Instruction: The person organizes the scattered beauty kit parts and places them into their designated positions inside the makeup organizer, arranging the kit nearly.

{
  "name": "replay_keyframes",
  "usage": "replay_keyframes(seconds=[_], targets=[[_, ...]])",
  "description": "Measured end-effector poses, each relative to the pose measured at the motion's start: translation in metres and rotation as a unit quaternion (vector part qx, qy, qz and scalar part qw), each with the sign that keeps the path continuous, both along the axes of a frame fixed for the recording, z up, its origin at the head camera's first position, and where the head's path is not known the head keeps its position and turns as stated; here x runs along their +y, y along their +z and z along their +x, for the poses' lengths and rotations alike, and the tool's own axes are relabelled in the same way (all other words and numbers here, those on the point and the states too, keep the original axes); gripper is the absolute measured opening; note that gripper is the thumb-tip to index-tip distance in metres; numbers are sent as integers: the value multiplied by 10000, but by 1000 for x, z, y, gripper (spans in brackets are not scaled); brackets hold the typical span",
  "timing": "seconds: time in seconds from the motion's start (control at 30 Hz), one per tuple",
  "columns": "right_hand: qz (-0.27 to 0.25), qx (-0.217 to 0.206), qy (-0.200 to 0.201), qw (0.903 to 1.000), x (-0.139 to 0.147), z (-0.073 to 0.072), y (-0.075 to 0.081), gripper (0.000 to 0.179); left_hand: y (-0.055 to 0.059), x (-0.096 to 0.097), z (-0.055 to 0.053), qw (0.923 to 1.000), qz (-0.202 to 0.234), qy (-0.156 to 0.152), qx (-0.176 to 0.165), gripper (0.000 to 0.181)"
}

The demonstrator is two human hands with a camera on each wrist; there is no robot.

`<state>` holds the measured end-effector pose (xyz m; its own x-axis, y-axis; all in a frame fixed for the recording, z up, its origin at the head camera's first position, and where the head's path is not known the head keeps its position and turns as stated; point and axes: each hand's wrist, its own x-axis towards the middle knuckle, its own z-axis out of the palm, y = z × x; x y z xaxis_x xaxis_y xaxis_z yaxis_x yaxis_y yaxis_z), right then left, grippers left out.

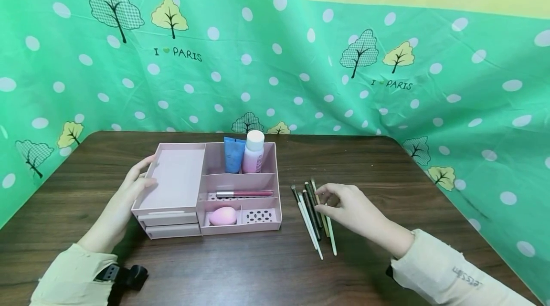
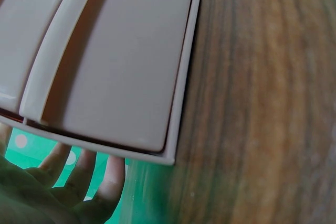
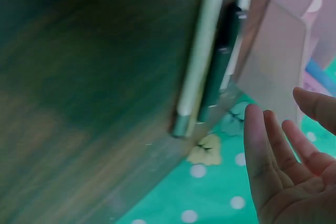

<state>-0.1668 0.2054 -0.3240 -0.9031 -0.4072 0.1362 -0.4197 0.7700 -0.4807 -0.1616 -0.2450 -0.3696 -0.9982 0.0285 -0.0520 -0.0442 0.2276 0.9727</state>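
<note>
A pale pink cosmetics organizer (image 1: 178, 179) stands on the table, two shallow drawers at its front left. My left hand (image 1: 129, 196) rests against its left side, thumb over the top edge; in the left wrist view its fingers (image 2: 110, 182) lie along the side wall. Several makeup brushes (image 1: 308, 220) with white, black and olive handles lie together to the right of the organizer. My right hand (image 1: 350, 208) hovers over their right edge, fingers relaxed and nothing held. In the right wrist view its fingers (image 3: 257, 150) are spread apart, beyond the brushes' ends.
In the organizer's compartments are a blue tube (image 1: 234, 155), a pink bottle with a white cap (image 1: 252, 158), a lip gloss tube (image 1: 245, 194) and a pink makeup sponge (image 1: 223, 216). A green dotted cloth (image 1: 275, 67) hangs behind the dark wooden table (image 1: 240, 272).
</note>
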Motion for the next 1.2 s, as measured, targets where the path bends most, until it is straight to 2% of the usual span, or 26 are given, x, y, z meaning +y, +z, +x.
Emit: replay_keyframes(seconds=[0.17, 0.33, 0.5, 0.67, 1.2], targets=[[-26, -424, -275, 9987, 12, -2, -11, 23, -1, 0, 1, 10000, -17, 3, -21, 66], [-198, -944, -635, 9933, 14, -1, -18, 31, -1, 1, 1, 10000, -10, 9, -42, 66], [110, -1347, -981, 9860, 13, -3, -23, 46, 1, 2, 0, 10000, 3, 9, -16, 66], [271, -1803, -1146, 9765, 12, -6, -27, 56, 2, 3, -1, 10000, 29, -13, 17, 65], [608, -2245, -1390, 9626, 6, -11, -28, 77, 1, 1, 0, 10000, 91, 12, -4, 64]])
